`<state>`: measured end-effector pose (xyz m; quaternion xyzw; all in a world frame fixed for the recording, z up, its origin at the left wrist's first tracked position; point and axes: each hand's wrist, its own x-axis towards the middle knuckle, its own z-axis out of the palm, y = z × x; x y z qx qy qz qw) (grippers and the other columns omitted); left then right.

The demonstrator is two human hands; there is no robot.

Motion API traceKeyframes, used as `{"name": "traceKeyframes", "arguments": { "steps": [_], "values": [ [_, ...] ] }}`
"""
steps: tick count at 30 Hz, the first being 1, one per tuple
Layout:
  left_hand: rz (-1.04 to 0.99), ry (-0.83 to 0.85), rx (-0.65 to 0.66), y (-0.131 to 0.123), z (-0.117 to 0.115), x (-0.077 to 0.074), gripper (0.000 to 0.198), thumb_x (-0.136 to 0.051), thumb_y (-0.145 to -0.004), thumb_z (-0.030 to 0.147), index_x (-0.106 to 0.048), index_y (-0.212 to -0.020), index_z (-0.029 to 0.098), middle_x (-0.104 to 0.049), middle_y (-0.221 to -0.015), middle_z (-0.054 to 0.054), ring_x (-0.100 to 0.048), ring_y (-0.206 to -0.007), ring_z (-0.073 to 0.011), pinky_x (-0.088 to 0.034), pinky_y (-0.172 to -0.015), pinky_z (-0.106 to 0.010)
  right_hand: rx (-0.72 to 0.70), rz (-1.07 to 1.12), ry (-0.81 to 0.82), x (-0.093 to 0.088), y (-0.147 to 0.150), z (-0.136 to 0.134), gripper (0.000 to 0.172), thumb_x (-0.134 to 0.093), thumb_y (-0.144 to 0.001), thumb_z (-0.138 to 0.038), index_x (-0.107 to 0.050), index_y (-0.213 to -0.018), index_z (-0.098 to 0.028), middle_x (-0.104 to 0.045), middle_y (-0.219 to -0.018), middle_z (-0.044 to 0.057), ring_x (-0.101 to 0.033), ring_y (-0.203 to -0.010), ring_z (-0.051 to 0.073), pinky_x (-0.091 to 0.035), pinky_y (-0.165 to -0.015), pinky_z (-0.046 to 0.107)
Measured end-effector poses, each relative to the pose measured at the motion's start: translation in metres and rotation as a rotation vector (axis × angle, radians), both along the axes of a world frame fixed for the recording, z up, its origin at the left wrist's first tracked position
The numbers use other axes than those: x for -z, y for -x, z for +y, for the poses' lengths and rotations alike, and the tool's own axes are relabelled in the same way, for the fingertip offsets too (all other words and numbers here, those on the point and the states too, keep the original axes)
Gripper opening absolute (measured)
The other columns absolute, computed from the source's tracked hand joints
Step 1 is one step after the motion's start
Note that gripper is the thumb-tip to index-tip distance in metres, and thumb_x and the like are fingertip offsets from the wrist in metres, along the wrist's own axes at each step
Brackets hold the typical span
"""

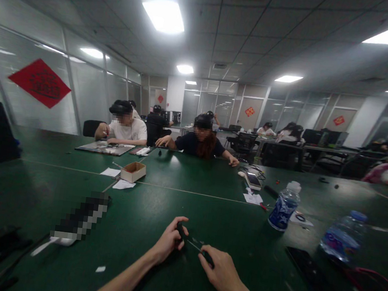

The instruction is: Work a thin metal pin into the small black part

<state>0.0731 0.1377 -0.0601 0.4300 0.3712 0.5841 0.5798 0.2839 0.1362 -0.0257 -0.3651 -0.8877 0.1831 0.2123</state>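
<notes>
My left hand (168, 240) is closed around a small black part (181, 231), held between thumb and fingers above the green table (158, 209). What kind of part it is, I cannot make out. My right hand (221, 269) grips a screwdriver (195, 245) by its dark handle. Its thin metal shaft points left and up toward the black part. Whether the tip touches the part is too blurred to tell.
On the right stand two water bottles (283, 206) (343, 237) near a dark phone (309, 273). To the left lie a power strip (65, 239) and a small open box (133, 172). Across the table sit two people (130, 128) (200, 134). A paper scrap (100, 269) lies near my left forearm.
</notes>
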Motion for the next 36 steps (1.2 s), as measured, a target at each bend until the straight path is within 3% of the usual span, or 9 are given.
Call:
{"name": "traceKeyframes", "arguments": {
  "steps": [20, 36],
  "values": [
    [-0.034, 0.009, 0.021, 0.0036, -0.002, 0.0012, 0.064, -0.046, -0.062, 0.008, -0.039, -0.124, 0.022, -0.053, -0.089, -0.001, -0.044, -0.049, -0.0051, -0.028, -0.045, -0.019, 0.006, -0.027, 0.034, -0.0059, 0.0007, -0.0023, 0.026, -0.04, -0.091, -0.03, -0.063, -0.096, -0.02, -0.066, -0.085, 0.004, -0.062, -0.072, 0.016, -0.045, -0.064, 0.024],
    [-0.02, 0.002, 0.02, 0.0038, -0.0032, 0.001, 0.066, -0.049, -0.066, 0.009, -0.036, -0.129, 0.025, -0.053, -0.096, -0.002, -0.047, -0.053, -0.0054, -0.03, -0.05, -0.021, 0.005, -0.014, 0.01, 0.0027, 0.001, 0.0017, 0.023, -0.042, -0.091, -0.03, -0.062, -0.095, -0.021, -0.066, -0.084, 0.002, -0.062, -0.072, 0.016, -0.045, -0.066, 0.025]
  ]
}}
